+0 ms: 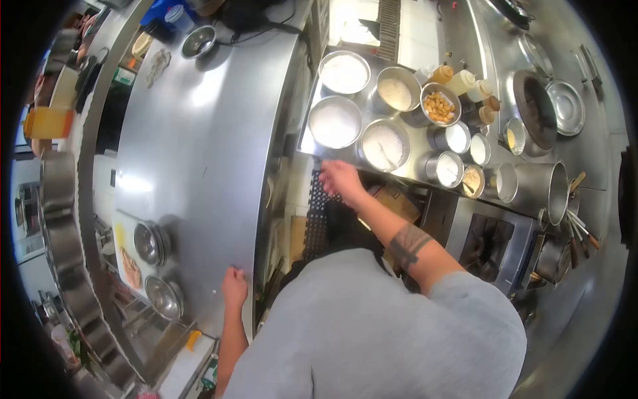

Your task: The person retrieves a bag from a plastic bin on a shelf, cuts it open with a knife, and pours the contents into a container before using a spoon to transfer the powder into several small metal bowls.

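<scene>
My left hand (234, 287) is closed beside the near edge of the long steel counter (199, 159). Whatever its curled fingers hold, if anything, is hidden. My right hand (341, 181) hovers by the front corner of the steel table on the right, its fingers loosely bent and apart, with nothing visible in them. Close to it stand a pot of white powder (335, 122) and a pot of pale powder with a utensil in it (384, 146). Below the right hand runs a black strip with light dots (315, 229).
Several pots, small tubs and squeeze bottles (462, 82) crowd the right table, with a pot of brown pieces (439, 108). A tall steel pot (545, 189) stands beyond. Stacked steel bowls (151, 243) sit left of the counter; another bowl (199, 42) is at its far end.
</scene>
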Tool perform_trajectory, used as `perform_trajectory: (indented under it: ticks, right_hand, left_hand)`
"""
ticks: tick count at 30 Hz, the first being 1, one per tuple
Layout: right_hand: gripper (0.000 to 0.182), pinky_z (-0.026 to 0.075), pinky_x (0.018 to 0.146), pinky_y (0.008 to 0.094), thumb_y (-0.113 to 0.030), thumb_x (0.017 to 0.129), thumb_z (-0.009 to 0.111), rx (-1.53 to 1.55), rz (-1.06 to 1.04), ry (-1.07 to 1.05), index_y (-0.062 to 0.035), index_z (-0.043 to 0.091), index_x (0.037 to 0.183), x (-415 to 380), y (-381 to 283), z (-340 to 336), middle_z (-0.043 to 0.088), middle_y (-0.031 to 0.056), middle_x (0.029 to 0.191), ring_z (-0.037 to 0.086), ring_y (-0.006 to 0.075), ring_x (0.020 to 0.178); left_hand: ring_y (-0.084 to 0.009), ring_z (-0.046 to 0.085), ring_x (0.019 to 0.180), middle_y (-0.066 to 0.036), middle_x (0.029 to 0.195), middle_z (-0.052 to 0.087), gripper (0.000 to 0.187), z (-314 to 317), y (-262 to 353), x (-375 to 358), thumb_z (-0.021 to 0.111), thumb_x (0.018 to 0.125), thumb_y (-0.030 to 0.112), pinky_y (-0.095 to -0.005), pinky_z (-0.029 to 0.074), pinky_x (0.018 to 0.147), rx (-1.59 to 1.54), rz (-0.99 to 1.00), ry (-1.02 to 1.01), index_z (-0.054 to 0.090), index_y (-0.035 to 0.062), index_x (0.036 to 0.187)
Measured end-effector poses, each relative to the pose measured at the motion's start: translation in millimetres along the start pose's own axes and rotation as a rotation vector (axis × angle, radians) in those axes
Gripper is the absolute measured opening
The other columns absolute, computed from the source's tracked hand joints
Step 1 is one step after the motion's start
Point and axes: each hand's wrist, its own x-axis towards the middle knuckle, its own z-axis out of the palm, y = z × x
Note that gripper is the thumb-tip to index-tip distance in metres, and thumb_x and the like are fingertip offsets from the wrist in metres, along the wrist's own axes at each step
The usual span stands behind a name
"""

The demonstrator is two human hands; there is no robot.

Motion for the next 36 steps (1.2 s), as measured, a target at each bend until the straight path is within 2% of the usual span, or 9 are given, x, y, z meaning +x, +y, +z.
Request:
perform_trajectory:
  ticks: [3,7,8,15,17,21,26,31,36]
  right_hand:
    - [0.062,0.056,0.056,0.0377,-0.058,0.102,0.064,0.379,0.130,0.026,0.0001,0.054,0.122,47,18,5,0.068,0.0164,0.101,0.067,0.0246,0.071]
    - [0.047,0.058,0.060,0.0394,-0.040,0.107,0.056,0.418,0.161,0.164,0.0039,0.051,0.124,64,-8,13,0.068,0.0194,0.104,0.069,0.0271,0.074]
    - [0.038,0.059,0.063,0.0387,-0.034,0.108,0.053,0.402,0.193,0.210,0.0026,0.054,0.118,62,-9,12,0.070,0.0186,0.104,0.070,0.0278,0.079]
    - [0.049,0.059,0.062,0.0354,-0.045,0.105,0.063,0.198,0.243,-0.038,0.0018,0.058,0.116,-29,31,9,0.071,0.0152,0.097,0.070,0.0240,0.074]
    - [0.053,0.059,0.062,0.0350,-0.051,0.103,0.066,-0.011,0.252,-0.158,-0.0001,0.061,0.114,-53,62,5,0.070,0.0131,0.094,0.070,0.0219,0.073]
    - [0.036,0.059,0.058,0.0349,-0.039,0.105,0.064,-0.196,0.332,-0.172,-0.0036,0.060,0.104,-89,131,-7,0.067,0.0097,0.092,0.068,0.0192,0.068]
    - [0.041,0.058,0.065,0.0337,-0.041,0.106,0.064,-0.426,0.241,-0.159,-0.0008,0.066,0.111,-147,182,-24,0.071,0.0120,0.101,0.069,0.0201,0.079]
    - [0.038,0.058,0.062,0.0322,-0.040,0.106,0.063,-0.312,0.170,-0.032,-0.0017,0.067,0.103,-208,225,-43,0.071,0.0094,0.096,0.069,0.0172,0.075]
    - [0.035,0.057,0.060,0.0319,-0.037,0.107,0.062,-0.204,0.261,0.061,-0.0044,0.064,0.095,-250,302,-47,0.069,0.0061,0.089,0.066,0.0153,0.071]
  left_hand:
    - [-0.0473,0.064,0.084,-0.025,0.085,0.066,0.024,-1,-4,2,0.063,0.102,0.022,-0.0527,0.050,0.076,0.008,-0.003,-0.025,0.058,0.0005,0.094]
    - [-0.0489,0.064,0.087,-0.026,0.087,0.067,0.023,-4,7,0,0.062,0.102,0.022,-0.0533,0.049,0.076,0.019,-0.022,-0.025,0.057,0.0000,0.094]
    - [-0.0489,0.064,0.087,-0.026,0.087,0.067,0.023,-3,7,-2,0.062,0.102,0.022,-0.0533,0.049,0.076,0.019,-0.027,-0.026,0.057,0.0000,0.094]
    - [-0.0505,0.064,0.089,-0.027,0.090,0.067,0.025,3,2,-6,0.060,0.104,0.024,-0.0554,0.050,0.078,-0.018,-0.025,0.025,0.057,0.0001,0.099]
    - [-0.0510,0.065,0.090,-0.028,0.090,0.068,0.025,0,6,-7,0.060,0.104,0.025,-0.0560,0.050,0.078,0.002,-0.009,0.011,0.057,0.0002,0.100]
    - [-0.0520,0.065,0.091,-0.028,0.093,0.069,0.026,2,7,-8,0.060,0.104,0.026,-0.0569,0.050,0.079,0.021,0.015,0.022,0.058,0.0004,0.100]
    - [-0.0529,0.065,0.092,-0.028,0.093,0.069,0.029,6,-8,-6,0.058,0.105,0.030,-0.0582,0.050,0.080,0.115,0.112,0.024,0.059,0.0011,0.102]
    - [-0.0500,0.066,0.091,-0.025,0.093,0.070,0.034,20,-14,-18,0.051,0.107,0.037,-0.0597,0.051,0.078,0.233,0.212,0.210,0.061,0.0048,0.102]
    - [-0.0431,0.067,0.086,-0.017,0.089,0.069,0.032,49,-27,-31,0.051,0.108,0.036,-0.0558,0.052,0.073,0.237,0.245,0.400,0.062,0.0090,0.096]
